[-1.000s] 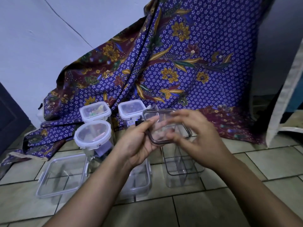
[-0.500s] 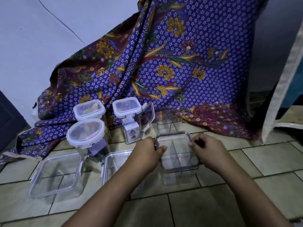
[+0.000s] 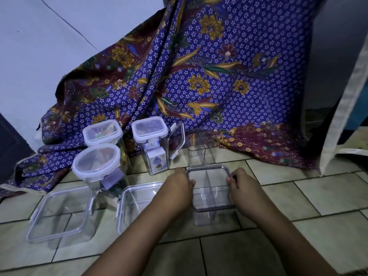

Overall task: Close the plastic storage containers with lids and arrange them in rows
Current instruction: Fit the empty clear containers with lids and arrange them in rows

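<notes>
A clear square container with inner dividers (image 3: 207, 217) stands on the tiled floor, and a dark-rimmed clear lid (image 3: 211, 188) lies on top of it. My left hand (image 3: 177, 189) grips the lid's left edge and my right hand (image 3: 242, 188) grips its right edge. Behind it stands another clear divided container (image 3: 201, 154) without a lid. Left of my hands are two low open clear containers (image 3: 59, 214) (image 3: 137, 204). Three filled jars with white-rimmed lids stand further back: a round-lidded one (image 3: 97, 164), a square one (image 3: 102, 132) and a tall one (image 3: 149, 128).
A loose clear lid (image 3: 176, 140) leans against the tall jar. A purple flowered cloth (image 3: 209, 80) drapes down the wall onto the floor behind the containers. A pale fabric strip (image 3: 342, 108) hangs at the right. Bare floor tiles (image 3: 298, 198) lie to the right and in front.
The lid was held up in both hands; it has come down onto the divided container, and my hands now rest on its left and right edges.
</notes>
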